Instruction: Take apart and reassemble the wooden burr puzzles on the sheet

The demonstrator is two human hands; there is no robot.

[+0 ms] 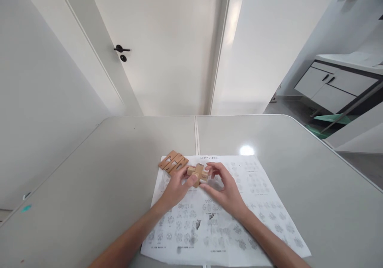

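Observation:
A cross-shaped wooden block puzzle (199,169) sits in my left hand (177,185), whose thumb presses on its front and whose fingers go round its left side. Close by on the right, my right hand (225,188) is open, thumb and fingers curved apart around the puzzle's right end; fingertip contact there is hard to make out. Beyond my left hand lie several flat wooden pieces (171,162) with slots cut in them, side by side. Below both hands is a large printed sheet (227,240) with small diagrams.
The sheet lies on a grey table (89,188) with a seam down its middle. A white door (161,52) with a black handle (122,49) and a wall stand behind it. To the far right is a white cabinet (335,85).

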